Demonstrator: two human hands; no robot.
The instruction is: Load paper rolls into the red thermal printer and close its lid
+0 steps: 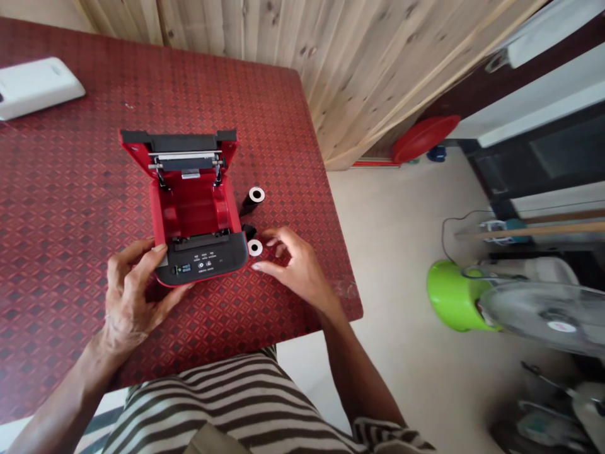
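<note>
A small red and black label printer sits on the table with its lid raised and its red compartment showing. My left hand grips the printer's front left corner, thumb on top and fingers around the side. Beside the printer's right edge, a small roll shows its white end with a dark core hole. Around this roll, but apart from it, my right hand has its thumb and fingers spread. Farther back stands another roll with a dark side and a white end.
The red patterned table ends at a rounded right edge. A white device lies at the far left. Wooden boards rise behind the table. On the floor to the right are a green bucket-like container and a fan.
</note>
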